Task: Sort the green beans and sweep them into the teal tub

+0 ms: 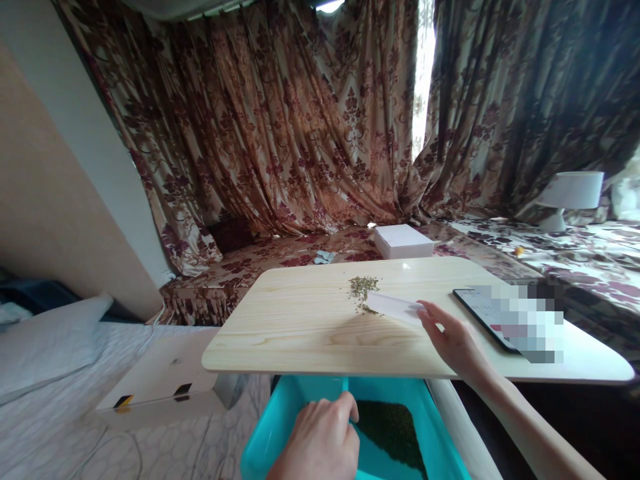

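Observation:
My right hand [453, 337] pinches the near end of a thin white strip [395, 308], stiff like card or plastic. Its far end touches the table beside a small heap of dried green-brown flakes [364, 288], with loose bits scattered around it. Below the table's near edge, my left hand [325, 437] is over a teal plastic bin [293, 393], its fingers curled closed. Whatever those fingers may hold is hidden. Dark green-brown loose material [393, 430] lies in the bin's right part, and a divider shows between the bin's sides.
The pale wooden table [300, 320] carries a tablet-like device [485, 313], partly blurred out, on its right. A white box [403, 240] stands behind the table. On the bed at left is a long white carton [167, 373]. A lamp [573, 193] stands at far right.

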A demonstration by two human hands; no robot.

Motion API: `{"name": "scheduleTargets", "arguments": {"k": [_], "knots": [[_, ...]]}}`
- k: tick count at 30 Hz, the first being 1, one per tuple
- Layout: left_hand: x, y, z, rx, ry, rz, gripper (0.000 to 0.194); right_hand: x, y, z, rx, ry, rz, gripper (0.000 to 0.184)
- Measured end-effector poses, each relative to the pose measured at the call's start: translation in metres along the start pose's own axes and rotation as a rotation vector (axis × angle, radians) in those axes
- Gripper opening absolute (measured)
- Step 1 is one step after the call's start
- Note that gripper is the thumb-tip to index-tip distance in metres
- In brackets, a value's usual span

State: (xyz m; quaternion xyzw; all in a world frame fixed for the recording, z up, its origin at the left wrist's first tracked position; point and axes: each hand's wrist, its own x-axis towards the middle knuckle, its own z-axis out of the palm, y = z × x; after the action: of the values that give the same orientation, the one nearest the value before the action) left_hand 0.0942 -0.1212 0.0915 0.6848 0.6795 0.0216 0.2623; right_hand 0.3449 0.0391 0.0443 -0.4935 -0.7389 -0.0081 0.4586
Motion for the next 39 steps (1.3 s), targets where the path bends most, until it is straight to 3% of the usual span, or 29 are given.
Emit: {"name": "scheduleTargets", "arguments": {"k": [20,28,39], "knots": [[-0.003,-0.002,0.002,-0.049,0.018,0.016,0.036,-0.003,-0.017,-0.006,0.057,-0.015,-0.005,0.034],[-0.004,-0.002,0.002,-0.012,0.012,0.009,0.037,0.004,-0.021,0.002,0.0,-0.06,-0.013,0.036],[-0.009,-0.003,0.005,-0.035,0.028,-0.009,0.037,-0.001,-0.028,-0.009,0.05,-0.057,-0.043,0.033]]}}
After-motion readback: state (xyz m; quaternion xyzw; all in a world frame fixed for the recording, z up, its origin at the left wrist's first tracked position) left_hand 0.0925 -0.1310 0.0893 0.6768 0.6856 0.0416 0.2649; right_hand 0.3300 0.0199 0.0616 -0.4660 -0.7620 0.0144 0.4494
